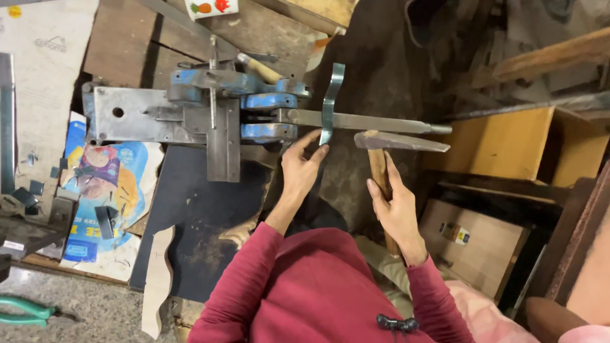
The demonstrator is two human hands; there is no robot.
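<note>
Thin curved grey metal strip (330,101)

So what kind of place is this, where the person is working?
Probably a small metal workshop. A blue and grey metal bending tool is fixed to the bench, the left hand holds a curved metal strip, and the right hand grips a wooden-handled hammer.

Bent strip (331,101): bare metal, dull sheen. Hammer (387,152): worn wooden handle, matt steel head. Vise (210,111): chipped blue paint.
</note>
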